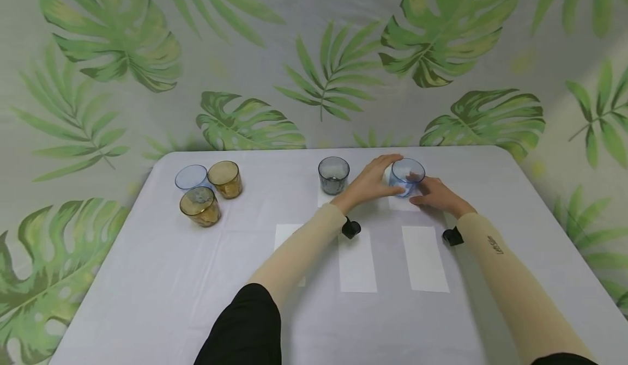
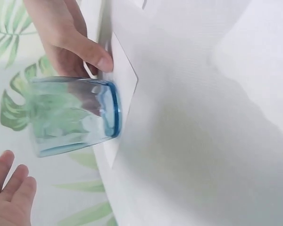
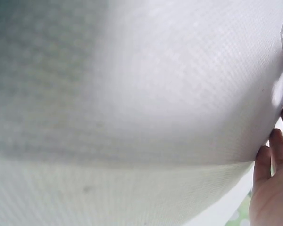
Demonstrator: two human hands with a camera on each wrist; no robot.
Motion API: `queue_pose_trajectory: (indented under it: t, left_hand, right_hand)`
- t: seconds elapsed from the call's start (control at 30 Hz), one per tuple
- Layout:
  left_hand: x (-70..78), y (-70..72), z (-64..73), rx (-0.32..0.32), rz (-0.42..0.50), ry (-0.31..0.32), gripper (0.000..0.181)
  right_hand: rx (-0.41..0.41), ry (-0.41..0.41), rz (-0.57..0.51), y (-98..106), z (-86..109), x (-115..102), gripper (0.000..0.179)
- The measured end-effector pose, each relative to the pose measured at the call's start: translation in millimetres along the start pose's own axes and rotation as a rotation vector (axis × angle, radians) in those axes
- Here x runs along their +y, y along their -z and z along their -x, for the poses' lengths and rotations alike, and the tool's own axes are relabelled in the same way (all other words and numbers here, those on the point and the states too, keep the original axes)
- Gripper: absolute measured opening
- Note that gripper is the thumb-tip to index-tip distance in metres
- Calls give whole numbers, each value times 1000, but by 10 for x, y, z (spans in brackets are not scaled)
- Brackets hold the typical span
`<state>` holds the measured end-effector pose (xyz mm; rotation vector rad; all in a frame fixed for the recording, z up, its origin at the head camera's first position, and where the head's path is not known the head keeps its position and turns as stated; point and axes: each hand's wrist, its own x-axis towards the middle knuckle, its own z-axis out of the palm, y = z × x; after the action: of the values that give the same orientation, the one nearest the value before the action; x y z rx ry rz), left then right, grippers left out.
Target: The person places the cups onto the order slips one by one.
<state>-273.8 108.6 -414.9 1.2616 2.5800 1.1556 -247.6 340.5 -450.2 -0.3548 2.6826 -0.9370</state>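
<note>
The left hand (image 1: 369, 185) is spread, its fingers apart and thumb out, on the left side of a blue glass (image 1: 403, 186); the left wrist view shows a gap between these fingers and the glass. The right hand (image 1: 438, 195) is on the glass's other side, fingers loosely extended behind it and thumb held apart from it low down; whether any right fingertip touches the glass, I cannot tell. The blue glass stands upright on a white card (image 1: 406, 205) toward the back of the table (image 1: 147, 278), between the two hands.

Just beyond the left wrist, a grey glass (image 1: 333, 177) stands upright on another card (image 1: 324, 198). Nearer the person lie three more cards in a row: the left card (image 1: 286, 233), partly hidden by the left forearm, the middle card (image 1: 358, 267) and the right card (image 1: 426, 259).

A small black device (image 1: 351, 227) sits at the left wrist and a similar one at the right, both below cream sleeves (image 1: 505, 261). Well apart, at the table's back left, a second blue glass (image 1: 188, 177) stands close beside two amber glasses (image 1: 228, 184). Behind the table hangs a leaf-patterned cloth (image 1: 245, 120).
</note>
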Motion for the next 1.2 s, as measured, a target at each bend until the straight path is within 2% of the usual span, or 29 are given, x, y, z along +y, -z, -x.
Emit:
queue_pose_trajectory:
  t: [0.37, 0.57, 0.73, 0.93, 1.03, 1.2]
  left_hand:
    - [105, 368, 466, 6, 70, -83, 76]
    - [111, 587, 740, 45, 103, -116, 75]
    - [40, 764, 1006, 98, 93, -112, 75]
    - [-140, 1006, 1359, 182, 97, -158, 75]
    - [-200, 1149, 1561, 215, 87, -137, 76]
    - [-267, 1391, 1902, 266, 75, -65, 76]
  right_hand:
    - [15, 29, -19, -6, 2, 30, 67]
    - [22, -2, -22, 8, 40, 50, 68]
    - [47, -37, 15, 1, 65, 61, 73]
    - [93, -42, 47, 26, 146, 84, 73]
    - [104, -45, 42, 63, 216, 101, 72]
    - [113, -32, -16, 119, 335, 92, 70]
